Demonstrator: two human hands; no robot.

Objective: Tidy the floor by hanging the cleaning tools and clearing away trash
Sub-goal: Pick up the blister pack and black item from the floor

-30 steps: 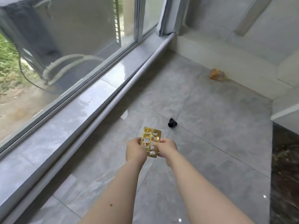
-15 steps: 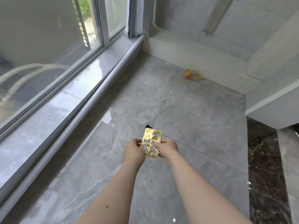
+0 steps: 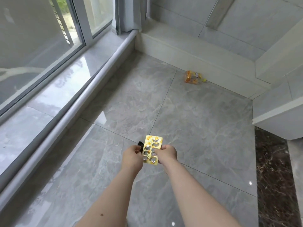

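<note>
Two pieces of trash are showing, plus one small dark item half hidden. Ordering largest to smallest.

The floor [image 3: 205,128], grey glossy tile, is filling most of the view; a window sill [image 3: 54,95] is running along the 9 to 11 o'clock side, and a low white ledge [image 3: 188,51] is closing off the 12 to 2 o'clock side.

The crumpled orange wrapper [image 3: 194,77] is lying on the floor at about 1 o'clock, just beside the ledge, well apart from the hands. Judgement: thin film, very light, crushable; any pinch on a raised fold should be lifting it.

The left hand [image 3: 132,157] is curling its fingers against the left edge of the blister pack [image 3: 152,149]; its grip reads as closed on that edge, though the fingertips are hidden. The right hand [image 3: 167,154] is pinching the right edge, thumb on the face.

The blister pack is being held upright at centre, above the floor, foil pockets torn open. Judgement: light, semi-stiff, springy; torn foil may be scratching skin, so holding by the long edges is suiting it.

A small black object [image 3: 139,143] is peeking out at the pack's 9 o'clock; whether held or lying on the floor, cannot tell.
</note>
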